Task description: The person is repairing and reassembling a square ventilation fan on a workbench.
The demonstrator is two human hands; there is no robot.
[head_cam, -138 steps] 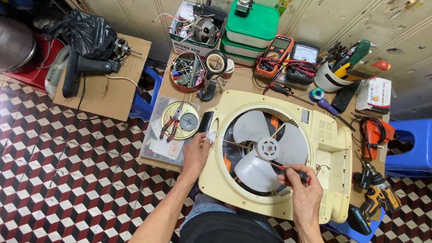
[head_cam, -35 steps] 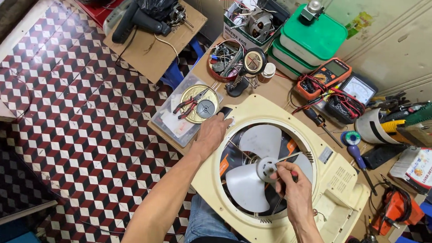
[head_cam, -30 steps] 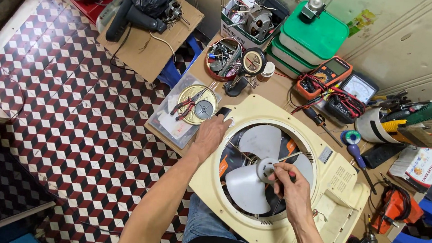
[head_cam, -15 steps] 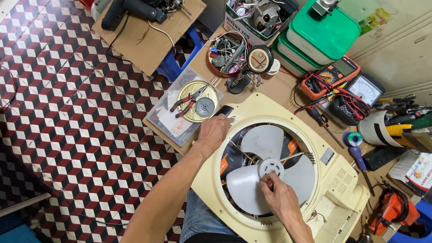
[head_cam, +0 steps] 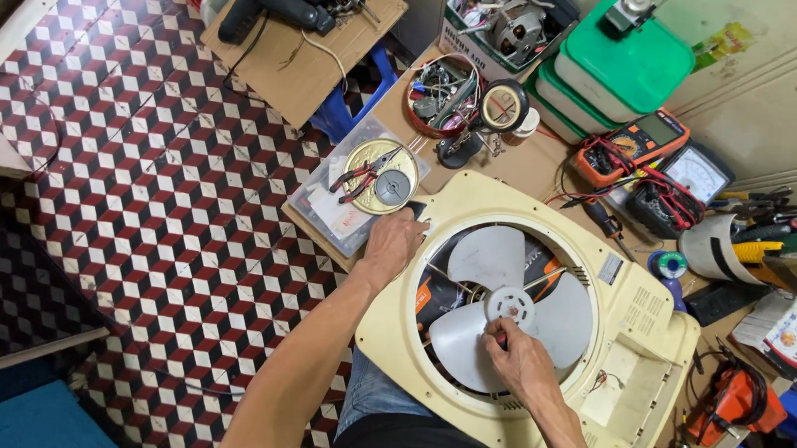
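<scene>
A cream square fan housing (head_cam: 647, 328) lies flat on the workbench in front of me. Inside its round opening sits a pale three-blade fan blade (head_cam: 492, 256) with a white round hub (head_cam: 510, 304). My left hand (head_cam: 396, 242) rests flat on the housing's left rim, pressing it down. My right hand (head_cam: 519, 358) lies on the lower blade, fingertips pinching at the hub's lower edge. Whether anything small is between those fingers is hidden.
A round brass tin lid (head_cam: 381, 176) with red-handled pliers sits left of the housing. Behind are a red bowl of parts (head_cam: 437, 94), green-lidded containers (head_cam: 629, 68), an orange multimeter (head_cam: 634, 145), a tool cup (head_cam: 720, 245) and an orange drill (head_cam: 734, 405). Checkered floor (head_cam: 146, 193) lies left.
My right hand has slid from the hub's right side to below it, onto the lower blade. The thin tool it held earlier is no longer visible. My left hand stays on the rim.
</scene>
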